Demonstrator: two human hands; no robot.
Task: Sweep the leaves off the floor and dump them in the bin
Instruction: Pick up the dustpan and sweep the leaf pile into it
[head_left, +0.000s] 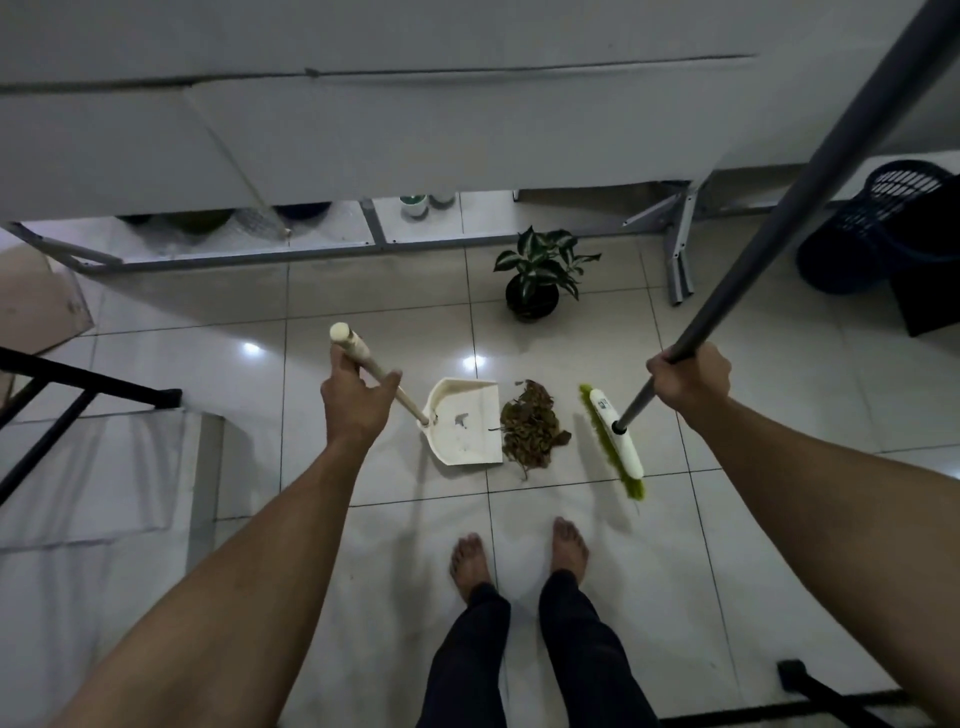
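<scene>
A pile of dry brown leaves (532, 422) lies on the pale tiled floor in front of my bare feet. A cream dustpan (467, 423) rests flat on the floor just left of the pile, its open edge touching the leaves. My left hand (356, 397) grips the dustpan's long cream handle near its top. A broom with a white head and green bristles (615, 441) stands on the floor a little right of the pile. My right hand (688, 376) is closed around its grey pole. A dark blue slotted bin (865, 228) stands at the far right.
A potted plant (537, 273) stands on the floor beyond the leaves. A white table on grey metal legs (680, 265) spans the back, with jars beneath it. A black frame (78, 384) and white cloth lie at left; another black bar (810, 691) is at lower right.
</scene>
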